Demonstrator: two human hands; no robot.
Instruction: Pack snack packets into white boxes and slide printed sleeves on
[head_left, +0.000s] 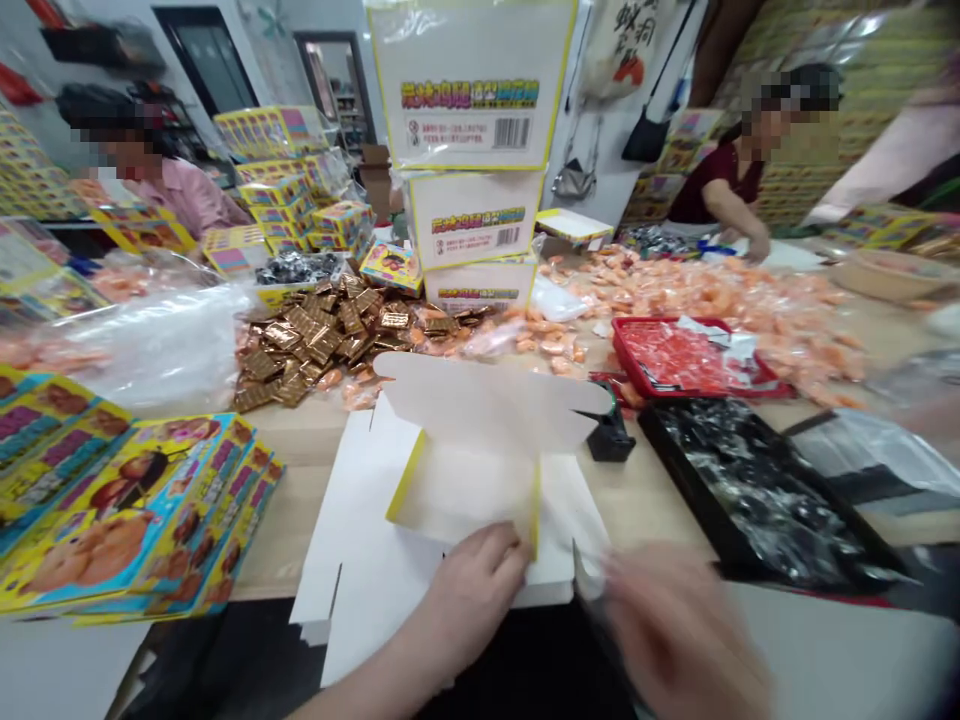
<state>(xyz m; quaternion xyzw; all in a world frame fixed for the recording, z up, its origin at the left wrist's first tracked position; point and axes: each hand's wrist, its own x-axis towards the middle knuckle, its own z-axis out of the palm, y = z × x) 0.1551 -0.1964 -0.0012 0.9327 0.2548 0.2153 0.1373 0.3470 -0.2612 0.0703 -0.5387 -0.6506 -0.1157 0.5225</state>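
An open box [472, 490] with yellow edges lies on a stack of flat white cardboard blanks [360, 540], its lid raised at the back. At the box's near right corner, my left hand [480, 580] has its fingers bent together on the edge; what they grip, if anything, is hidden. My right hand [667, 620], smeared by motion, is to the right of the box, beside a blurred flap-like piece. Its fingers cannot be made out.
Printed boxes [127, 500] are stacked at left. Behind lie brown foil packets [315, 335], tall white boxes [476, 215] and orange packets [697, 285]. A red tray [675, 355], a black tray [765, 490] and a tape dispenser [611, 435] are at right. Two people work further back.
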